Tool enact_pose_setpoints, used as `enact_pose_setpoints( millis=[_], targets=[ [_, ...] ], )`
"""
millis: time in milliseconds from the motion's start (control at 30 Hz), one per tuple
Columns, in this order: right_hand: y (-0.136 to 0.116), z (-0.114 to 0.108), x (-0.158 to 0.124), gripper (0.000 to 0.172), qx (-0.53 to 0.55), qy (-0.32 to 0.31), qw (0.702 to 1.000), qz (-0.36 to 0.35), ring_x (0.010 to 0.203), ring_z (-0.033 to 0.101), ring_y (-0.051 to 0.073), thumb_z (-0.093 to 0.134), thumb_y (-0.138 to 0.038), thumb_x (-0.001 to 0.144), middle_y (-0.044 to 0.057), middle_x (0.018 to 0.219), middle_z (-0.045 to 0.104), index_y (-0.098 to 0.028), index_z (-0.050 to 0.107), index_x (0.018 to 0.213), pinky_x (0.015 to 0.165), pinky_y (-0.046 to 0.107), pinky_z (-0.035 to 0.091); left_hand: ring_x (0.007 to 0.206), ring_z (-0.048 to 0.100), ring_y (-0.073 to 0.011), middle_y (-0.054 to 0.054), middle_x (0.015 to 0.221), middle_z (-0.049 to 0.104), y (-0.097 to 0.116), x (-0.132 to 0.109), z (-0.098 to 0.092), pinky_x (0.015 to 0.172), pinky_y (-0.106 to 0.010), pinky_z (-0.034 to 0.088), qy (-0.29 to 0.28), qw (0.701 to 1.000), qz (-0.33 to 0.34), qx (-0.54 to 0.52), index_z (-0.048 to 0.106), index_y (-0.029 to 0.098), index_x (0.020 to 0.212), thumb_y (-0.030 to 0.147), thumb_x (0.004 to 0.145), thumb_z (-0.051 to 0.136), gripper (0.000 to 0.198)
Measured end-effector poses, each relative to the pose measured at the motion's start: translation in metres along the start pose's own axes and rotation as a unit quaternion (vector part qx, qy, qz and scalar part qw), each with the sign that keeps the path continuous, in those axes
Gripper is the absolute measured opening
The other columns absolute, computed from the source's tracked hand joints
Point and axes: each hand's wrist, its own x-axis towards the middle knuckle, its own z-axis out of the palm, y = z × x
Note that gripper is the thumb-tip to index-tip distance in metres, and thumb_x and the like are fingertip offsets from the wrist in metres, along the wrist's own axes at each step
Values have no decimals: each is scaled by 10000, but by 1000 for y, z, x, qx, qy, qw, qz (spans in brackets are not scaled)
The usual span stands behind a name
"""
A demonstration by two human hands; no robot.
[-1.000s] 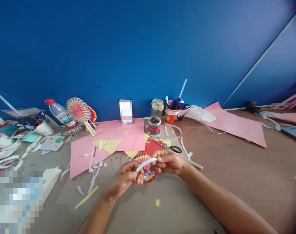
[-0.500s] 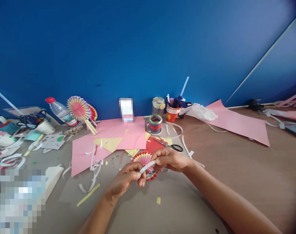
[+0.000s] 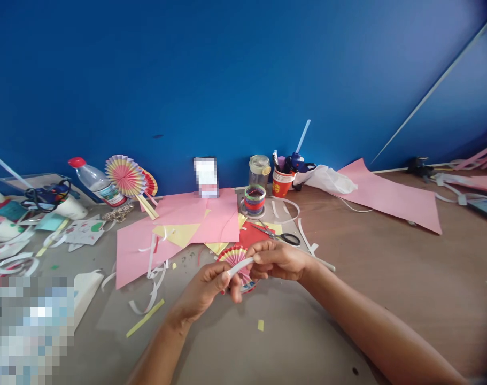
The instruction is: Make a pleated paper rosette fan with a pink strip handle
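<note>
Between my hands a short white strip (image 3: pixel 240 266) is held, slightly curved; it could be tape or paper. My left hand (image 3: pixel 211 284) pinches its near left end between thumb and finger. The far right end is pinched by my right hand (image 3: pixel 278 260). Just behind and below the strip, a round pleated paper fan (image 3: pixel 232 256) in red, yellow and pink lies on the table, partly covered by my fingers. Scissors with black handles (image 3: pixel 290 239) rest on red paper (image 3: pixel 253 233) beyond my right hand.
Pink paper sheets (image 3: pixel 219 219) lie at the back, with white strips (image 3: pixel 152 299) before them. A finished-looking fan (image 3: pixel 125 176) leans by a bottle (image 3: pixel 102 187). Thread spools (image 3: pixel 254 201), a clear jar (image 3: pixel 260 170) and a red cup (image 3: pixel 282 184) stand along the blue wall.
Both hands keep their pinch on the white strip, which has shifted very slightly up and to the left. The whole view has also shifted a little. Nothing was let go.
</note>
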Motion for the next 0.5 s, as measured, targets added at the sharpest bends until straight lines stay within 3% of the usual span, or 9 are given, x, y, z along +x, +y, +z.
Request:
enact_pose_setpoints(
  millis=[133,200,333,500],
  targets=[
    [-1,-1,1,204,28,6,999,26,459,410,75,684,-303,783,-100,450,319,-105,639,800,601,269,410,855,564,-173,-65,974,623,0,3,1,740,-287,436,107,993,57,5,580,227,1116,406,823,624,345],
    [0,-3,2,217,39,0,998,55,459,419,77,690,-311,780,-101,449,314,-100,645,810,599,275,446,882,558,-173,-47,974,592,0,3,1,757,-284,444,131,988,87,-3,611,240,1050,340,799,665,275],
    [3,-6,2,266,48,-40,994,94,457,439,89,687,-335,786,-98,437,314,-77,661,845,538,262,471,850,540,-162,-45,909,543,2,2,-1,728,-267,448,115,986,118,-5,664,179,770,288,780,685,112],
    [10,-6,3,331,51,-94,986,125,447,488,103,657,-378,815,-78,430,407,-55,662,885,526,275,484,838,541,-150,-24,875,530,3,3,-1,750,-274,445,99,980,114,-130,625,186,766,275,764,705,120]
  ],
)
